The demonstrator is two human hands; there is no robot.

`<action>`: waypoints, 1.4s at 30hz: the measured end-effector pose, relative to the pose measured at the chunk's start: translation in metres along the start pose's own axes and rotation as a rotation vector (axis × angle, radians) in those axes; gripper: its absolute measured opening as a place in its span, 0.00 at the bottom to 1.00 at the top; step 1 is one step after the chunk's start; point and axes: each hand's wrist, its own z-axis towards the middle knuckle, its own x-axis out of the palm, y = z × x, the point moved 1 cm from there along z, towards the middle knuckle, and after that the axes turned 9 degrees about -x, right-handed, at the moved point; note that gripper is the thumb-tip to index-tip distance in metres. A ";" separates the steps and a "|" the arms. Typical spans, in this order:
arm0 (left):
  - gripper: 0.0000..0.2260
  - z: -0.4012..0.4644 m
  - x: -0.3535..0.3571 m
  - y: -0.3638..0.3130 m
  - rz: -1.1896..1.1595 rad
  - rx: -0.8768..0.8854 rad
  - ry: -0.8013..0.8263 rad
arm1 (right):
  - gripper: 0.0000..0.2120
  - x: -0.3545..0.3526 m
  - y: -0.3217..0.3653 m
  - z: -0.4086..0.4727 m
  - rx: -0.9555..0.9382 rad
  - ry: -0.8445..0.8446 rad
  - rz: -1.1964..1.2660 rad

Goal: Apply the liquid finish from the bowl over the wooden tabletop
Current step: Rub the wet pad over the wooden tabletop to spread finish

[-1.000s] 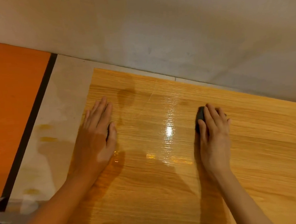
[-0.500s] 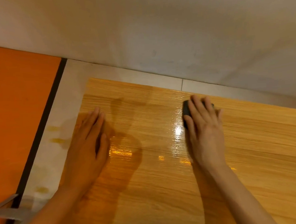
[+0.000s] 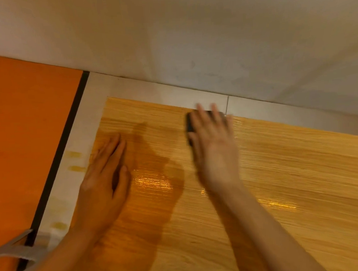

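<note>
Pressing a dark pad [image 3: 190, 123] flat under spread fingers, the right hand [image 3: 213, 145] works finish at the wooden tabletop [image 3: 292, 180]'s far edge; the left hand [image 3: 105, 181] lies flat near its left edge, apparently bracing.

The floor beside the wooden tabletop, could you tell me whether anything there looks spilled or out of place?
Yes: amber smears of finish mark the pale floor strip just off the wooden tabletop near the left hand, with fainter ones lower down.

Right hand [image 3: 213, 152] presses a dark pad [image 3: 190, 124] (blurred) on the glossy wooden tabletop [image 3: 292, 180]; left hand [image 3: 105, 181] lies flat.
</note>
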 end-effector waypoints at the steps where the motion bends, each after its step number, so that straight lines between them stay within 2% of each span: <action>1: 0.24 0.000 0.000 0.000 -0.003 -0.002 0.000 | 0.21 -0.011 -0.025 -0.016 0.085 -0.018 -0.004; 4: 0.24 -0.001 0.001 -0.001 -0.005 0.005 -0.003 | 0.22 -0.026 -0.061 -0.038 0.304 -0.083 0.041; 6: 0.24 -0.001 0.001 -0.001 -0.005 0.003 -0.004 | 0.22 -0.018 -0.042 -0.024 0.319 -0.110 0.035; 12: 0.24 -0.001 0.002 0.002 0.003 0.034 -0.013 | 0.21 0.030 0.045 0.059 -0.036 0.023 0.022; 15: 0.24 0.000 0.001 0.003 0.017 0.050 -0.019 | 0.21 0.011 0.018 0.045 -0.105 0.057 0.053; 19: 0.23 0.000 0.001 0.002 0.039 0.042 -0.032 | 0.22 -0.028 -0.071 -0.011 0.108 0.003 -0.006; 21: 0.23 0.001 0.001 0.000 0.056 0.039 -0.045 | 0.21 -0.033 -0.084 -0.017 0.182 -0.041 0.029; 23: 0.24 0.001 0.001 -0.001 0.071 0.032 -0.043 | 0.20 -0.026 -0.067 -0.004 0.181 -0.081 0.056; 27: 0.23 0.000 0.002 0.001 0.090 0.019 -0.048 | 0.22 0.004 0.000 0.053 0.035 -0.092 0.080; 31: 0.23 0.001 0.002 0.004 0.076 0.006 -0.036 | 0.18 0.038 0.068 0.112 -0.095 0.007 0.023; 33: 0.23 0.002 0.003 0.004 0.076 0.008 -0.032 | 0.18 0.039 0.079 0.121 -0.158 0.054 0.061; 37: 0.23 0.002 0.003 0.003 0.117 0.045 -0.037 | 0.15 0.012 0.022 0.093 -0.146 0.092 0.211; 40: 0.22 0.004 0.006 0.005 0.103 0.067 -0.049 | 0.16 -0.015 -0.027 0.055 -0.009 0.068 0.149; 42: 0.22 0.005 0.007 0.006 0.093 0.072 -0.058 | 0.16 -0.016 -0.030 0.050 0.024 0.066 0.119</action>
